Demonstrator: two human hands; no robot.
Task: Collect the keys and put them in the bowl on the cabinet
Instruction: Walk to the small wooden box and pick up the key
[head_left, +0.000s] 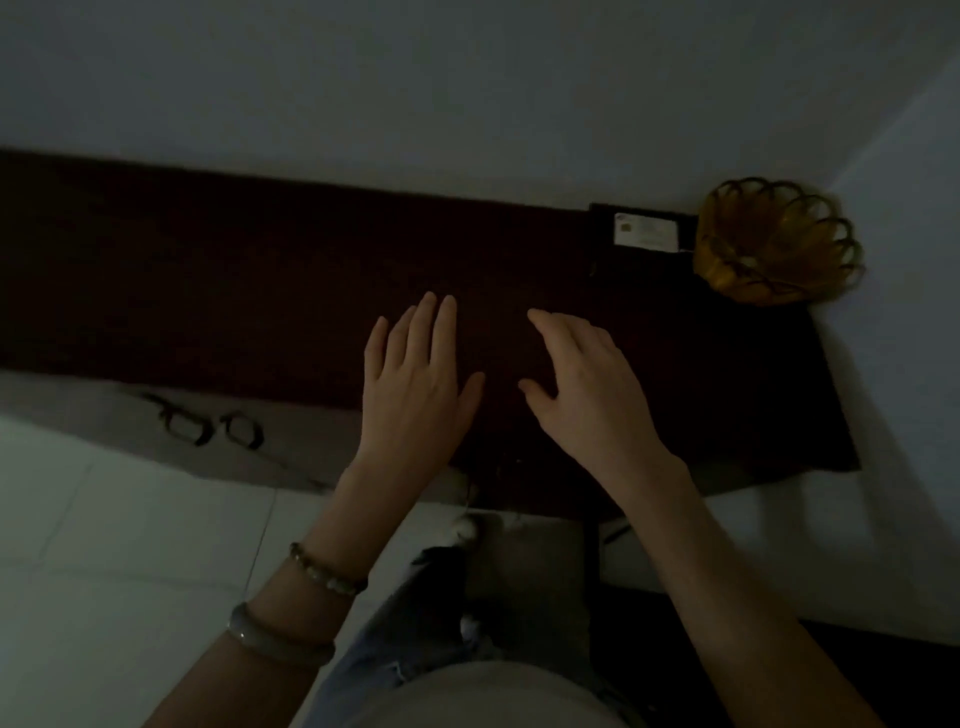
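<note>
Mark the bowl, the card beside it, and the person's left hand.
bowl (779, 241): head view, on its amber scalloped wall.
card (647, 230): head view, on its pale face.
left hand (415, 374): head view, on the back of the hand, fingers spread over the cabinet top.

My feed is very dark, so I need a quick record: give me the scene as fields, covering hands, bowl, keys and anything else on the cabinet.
left hand: open, flat, palm down over the cabinet top, holding nothing
right hand: open, fingers spread, holding nothing
cabinet: dark top, against the wall
bowl: amber, scalloped rim, far right end of the cabinet
card: pale, lying on a dark flat item beside the bowl
keys: not visible; too dark to tell
bracelets: two on the left wrist
</note>
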